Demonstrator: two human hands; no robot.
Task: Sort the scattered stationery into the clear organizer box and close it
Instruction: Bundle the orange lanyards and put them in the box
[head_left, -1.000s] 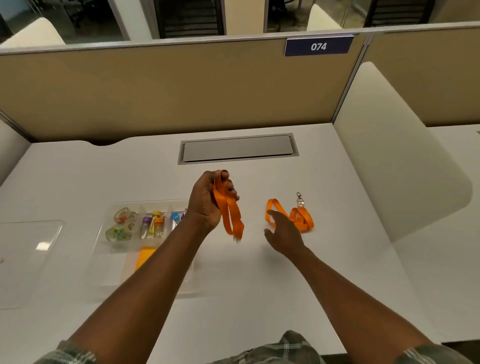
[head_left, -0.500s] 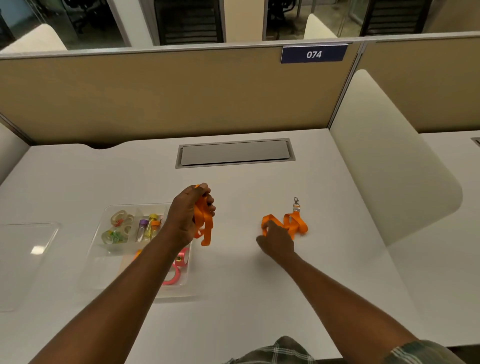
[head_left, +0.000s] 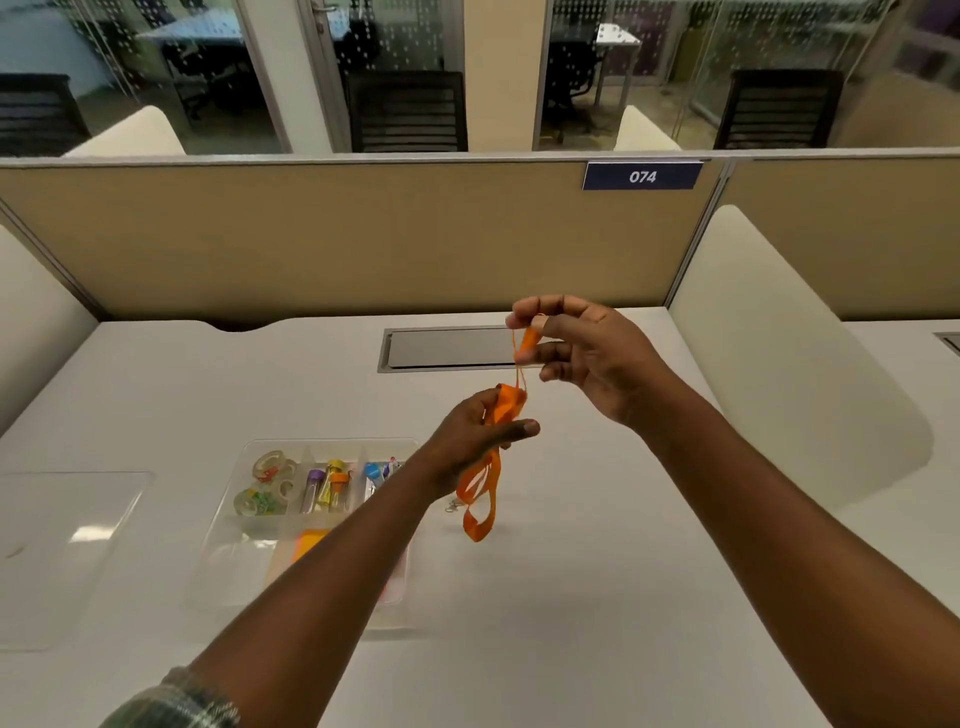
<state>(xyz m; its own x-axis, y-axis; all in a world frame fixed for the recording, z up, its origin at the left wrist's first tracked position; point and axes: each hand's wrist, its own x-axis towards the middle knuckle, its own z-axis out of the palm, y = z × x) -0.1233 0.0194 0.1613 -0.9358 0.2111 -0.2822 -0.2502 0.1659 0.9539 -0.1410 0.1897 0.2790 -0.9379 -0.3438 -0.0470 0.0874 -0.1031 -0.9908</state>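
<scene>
Bare table (head_left: 597, 597) lies open near and right. The organizer box (head_left: 228, 566) sits left, uncovered. Off its right edge the left hand (head_left: 467, 436) clutches the bunched orange lanyard (head_left: 480, 493), loops dangling above the table. Farther, the right hand (head_left: 592, 353) pinches its upper strand.

1. Hands: you've got two up, left hand (head_left: 478, 431) and right hand (head_left: 587, 353).
2. Orange lanyard bundle (head_left: 488, 467): one bunch strung between them; can't tell if it's one strap or two. Metal clip (head_left: 452, 505): one showing.
3. Clear box (head_left: 234, 566): one. Lid (head_left: 72, 545): one.
4. Tape rolls (head_left: 267, 465) in your box: at least three; they overlap.
5. Capped tubes (head_left: 332, 486): three, with purple, yellow and orange caps.
6. Orange note pad (head_left: 306, 540): one.
7. Desk hatch (head_left: 447, 348): one. Number plate (head_left: 642, 176): one.
</scene>
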